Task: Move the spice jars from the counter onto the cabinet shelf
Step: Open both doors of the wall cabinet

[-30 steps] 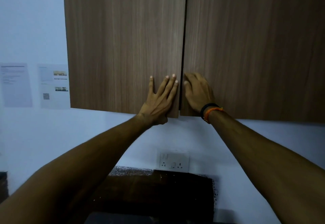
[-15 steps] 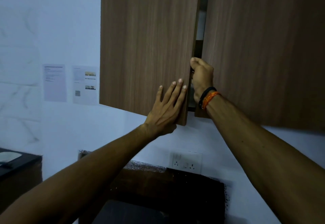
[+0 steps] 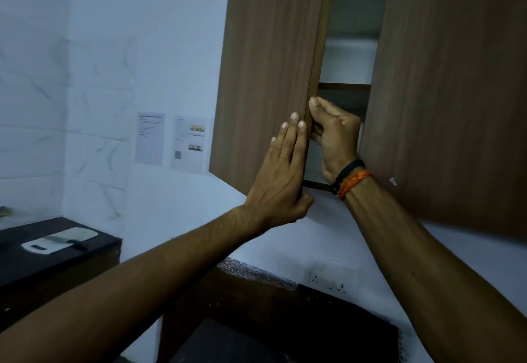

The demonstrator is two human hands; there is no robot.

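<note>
Both forearms reach up from the lower corners of the frame toward the centre. The left hand point(image 3: 281, 180) lies flat against the front of the left cabinet door point(image 3: 268, 71), fingers point(image 3: 293, 134) straight and together, thumb hooked under the door's bottom corner. The right hand point(image 3: 335, 137), banded at the wrist, curls its fingers round that door's free edge, gripping it. Beyond, the cabinet shelf point(image 3: 343, 86) shows through the gap. No spice jars are visible; the dark counter point(image 3: 285, 300) sits lower centre.

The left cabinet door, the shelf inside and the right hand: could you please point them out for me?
left cabinet door point(image 3: 268, 71), head view, middle of its outer face.
shelf point(image 3: 343, 86), head view, front edge.
right hand point(image 3: 336, 137), head view, back of the hand.
</note>
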